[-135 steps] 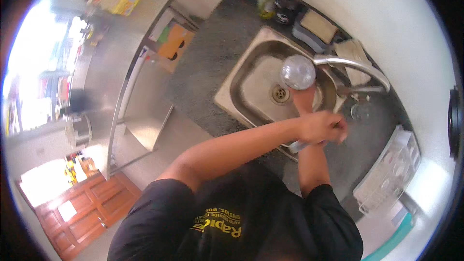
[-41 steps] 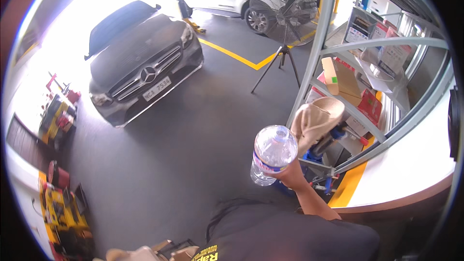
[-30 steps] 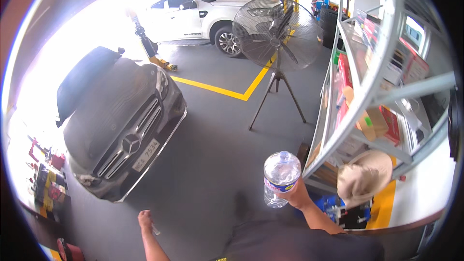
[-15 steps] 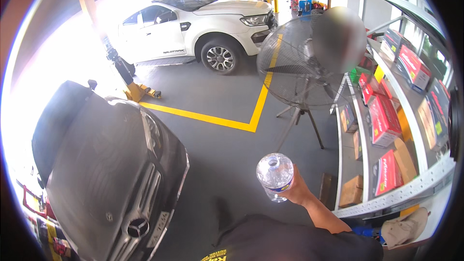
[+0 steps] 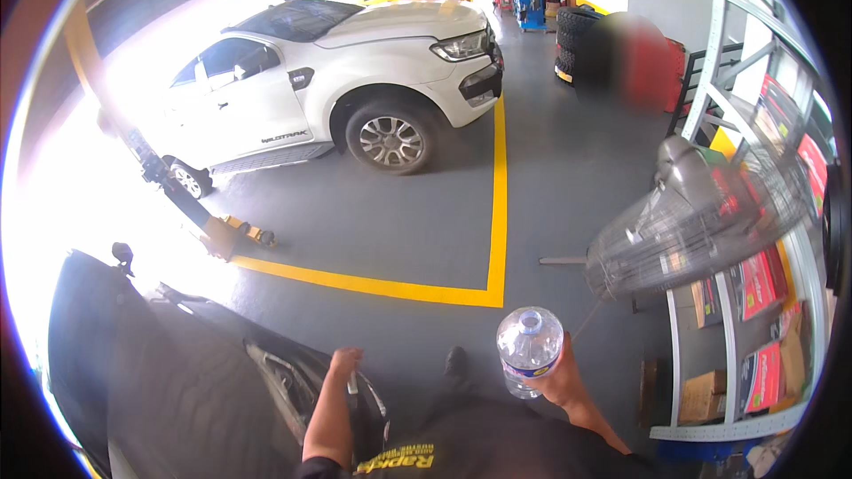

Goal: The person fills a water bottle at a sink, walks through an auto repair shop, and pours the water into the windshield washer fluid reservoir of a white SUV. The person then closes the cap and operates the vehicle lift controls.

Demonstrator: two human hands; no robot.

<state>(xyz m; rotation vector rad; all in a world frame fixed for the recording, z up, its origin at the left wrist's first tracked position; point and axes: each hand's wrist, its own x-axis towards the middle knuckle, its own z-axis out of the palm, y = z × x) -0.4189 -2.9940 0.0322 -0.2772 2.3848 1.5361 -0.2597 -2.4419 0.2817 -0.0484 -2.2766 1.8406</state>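
Note:
My right hand (image 5: 561, 383) grips a clear plastic water bottle (image 5: 529, 348) with a blue label, held upright in front of my chest with its open neck toward the camera. My left hand (image 5: 344, 362) hangs lower left with its fingers loosely curled and nothing visible in it, close to the front corner of a dark grey car (image 5: 177, 381).
A white pickup truck (image 5: 337, 80) stands ahead behind a yellow floor line (image 5: 499, 213). A standing fan (image 5: 701, 222) and metal shelving (image 5: 763, 302) with red boxes are on my right. Stacked tyres (image 5: 581, 40) sit at the far end beside a yellow lift post (image 5: 98, 98).
I have walked from a sink area out into the garage floor, carrying the bottle in my right hand. The dark car has slid to my lower left, and my left hand has swung into view.

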